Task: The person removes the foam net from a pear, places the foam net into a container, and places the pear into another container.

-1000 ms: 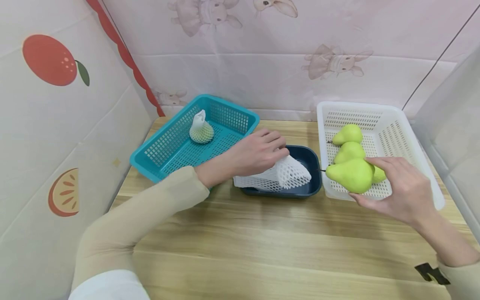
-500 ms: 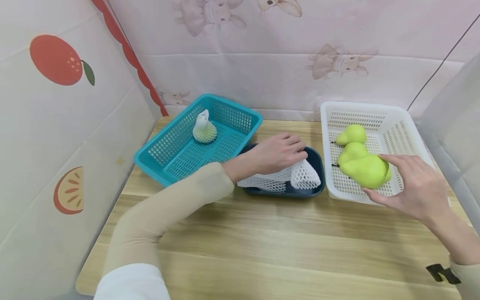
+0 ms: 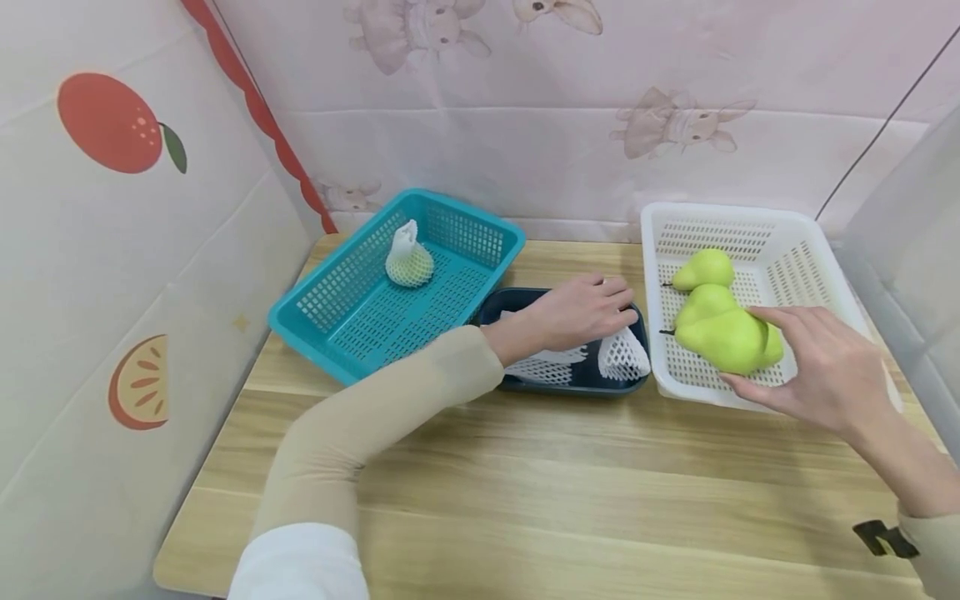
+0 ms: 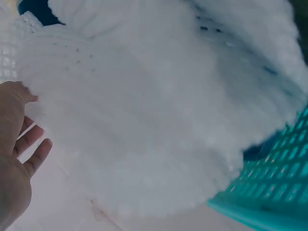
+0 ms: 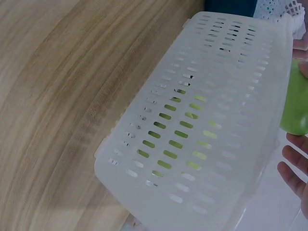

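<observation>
My left hand (image 3: 581,315) is over the dark blue tray (image 3: 517,296), pinching a white foam net sleeve (image 3: 624,357) near the tray's right end. More foam net sleeves (image 3: 551,367) lie in the tray, partly under my wrist; they fill much of the left wrist view as a white blur (image 4: 130,106). My right hand (image 3: 825,367) holds a green pear (image 3: 720,340) between thumb and fingers, above the front of the white basket (image 3: 750,218). Other green pears (image 3: 705,271) lie in that basket. In the right wrist view the held pear (image 5: 294,103) shows above the basket rim.
At the left a teal basket (image 3: 300,342) holds one pear in a foam net sleeve (image 3: 409,260). The dark tray sits between the two baskets, close to both. Printed fabric walls (image 3: 525,167) enclose the wooden table (image 3: 540,483) at the back and sides.
My left hand has moved right across the tray, drawing one foam net sleeve away from the others. The right hand still holds the pear, with only a slight shift. The head view turned slightly.
</observation>
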{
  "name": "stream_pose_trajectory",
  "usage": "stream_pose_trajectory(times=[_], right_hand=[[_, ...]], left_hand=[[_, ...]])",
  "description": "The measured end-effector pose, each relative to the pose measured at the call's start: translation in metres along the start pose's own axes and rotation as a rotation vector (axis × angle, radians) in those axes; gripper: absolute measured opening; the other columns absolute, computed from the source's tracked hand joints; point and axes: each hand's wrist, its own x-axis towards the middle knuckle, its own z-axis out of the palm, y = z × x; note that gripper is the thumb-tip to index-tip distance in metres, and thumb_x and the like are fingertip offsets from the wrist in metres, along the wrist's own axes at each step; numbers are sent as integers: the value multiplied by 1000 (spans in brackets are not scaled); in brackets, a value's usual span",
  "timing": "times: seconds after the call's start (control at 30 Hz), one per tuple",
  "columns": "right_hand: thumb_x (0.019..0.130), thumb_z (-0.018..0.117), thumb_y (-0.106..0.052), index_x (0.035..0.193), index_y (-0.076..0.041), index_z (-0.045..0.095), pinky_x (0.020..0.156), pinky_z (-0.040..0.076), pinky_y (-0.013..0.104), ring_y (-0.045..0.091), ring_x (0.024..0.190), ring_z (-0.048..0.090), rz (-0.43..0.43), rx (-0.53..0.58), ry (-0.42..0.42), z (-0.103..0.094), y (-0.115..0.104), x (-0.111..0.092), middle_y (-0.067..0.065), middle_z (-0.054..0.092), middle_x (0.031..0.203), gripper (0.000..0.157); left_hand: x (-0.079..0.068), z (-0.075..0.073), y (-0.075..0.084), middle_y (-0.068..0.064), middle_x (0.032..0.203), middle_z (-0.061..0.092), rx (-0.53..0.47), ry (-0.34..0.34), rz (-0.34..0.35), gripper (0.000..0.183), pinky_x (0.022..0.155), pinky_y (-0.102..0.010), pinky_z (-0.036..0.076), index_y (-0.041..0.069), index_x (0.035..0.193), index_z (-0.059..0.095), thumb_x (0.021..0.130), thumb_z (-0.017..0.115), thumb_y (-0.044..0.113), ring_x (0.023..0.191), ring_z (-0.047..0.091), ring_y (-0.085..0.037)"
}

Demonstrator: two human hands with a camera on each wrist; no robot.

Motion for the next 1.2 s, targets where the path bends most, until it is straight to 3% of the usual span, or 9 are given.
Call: stream_pose_trajectory(times=[0.2,0.4,0.63,0.93,1.1,1.2], right_hand=[[82,41,-94,118,1,72,73,49,52,43,90,70,-21,-1,16,4,4,-1,25,76,102,106],[82,39,-94,117,2,72,68,52,54,44,88,71,-58,-26,6,2,9,2,25,77,100,107],[83,41,-91,118,3,71,70,52,53,44,90,70,-101,-10,-26,-1,16,6,24,76,101,105],[85,39,-90,118,-1,72,63,53,55,42,87,70,-177,-36,-26,-2,24,16,21,76,98,101],[85,35,-94,120,-3,72,65,56,56,42,92,70,-163,-42,-124,-5,29,18,21,76,102,104],[78,57,-91,123,-5,71,68,57,58,43,95,70,-135,-32,-230,-6,33,21,21,76,105,98]], left_hand=[[4,8,1,-6,154,55,-37,-86,-12,34,104,-33,51,17,145,54,111,51,16,138,50,-23],[-6,5,-1,-8,162,48,-123,-137,-71,43,120,-38,46,17,156,46,114,44,23,151,45,-24],[-27,0,-6,-9,160,51,-180,-118,-140,61,121,-39,46,16,160,43,109,52,49,150,48,-25],[-66,1,-4,-12,163,49,-227,-132,-200,85,127,-43,39,11,163,39,104,41,71,152,45,-28],[-83,1,2,-12,166,46,-255,-107,-240,90,128,-45,36,9,163,37,102,41,75,155,41,-30],[-93,-1,5,-12,166,45,-269,-80,-267,91,128,-46,36,8,163,37,101,43,75,156,40,-31]])
